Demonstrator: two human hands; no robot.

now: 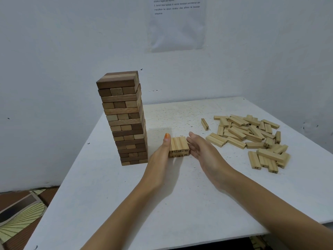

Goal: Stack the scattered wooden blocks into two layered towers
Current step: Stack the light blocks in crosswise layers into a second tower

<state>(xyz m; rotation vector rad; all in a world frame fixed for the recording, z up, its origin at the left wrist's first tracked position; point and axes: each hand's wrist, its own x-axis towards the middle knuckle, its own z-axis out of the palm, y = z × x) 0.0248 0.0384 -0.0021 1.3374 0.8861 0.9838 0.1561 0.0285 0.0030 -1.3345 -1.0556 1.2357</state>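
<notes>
The tall tower (pixel 124 120) mixes dark brown and light tan blocks. The low stack (pixel 179 147) and the scattered blocks (pixel 252 134) are pale yellow wood with black numbers. The table (pixel 162 204) is white with small dark specks. The left hand (pixel 160 156) has an orange thumbnail (pixel 167 136). The floor covering (pixel 19 217) shows cream fan lines on brown.

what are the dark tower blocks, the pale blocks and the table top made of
Tall tower: wood, by the visible grain; mixed brown tones, matte, possibly stained or different species.
Pale blocks: light, unfinished-looking wood, perhaps pine, with straight grain lines and black numbers on the ends.
Table top: a white painted or laminated board, matte, speckled with dark marks; its core cannot be told.
</notes>
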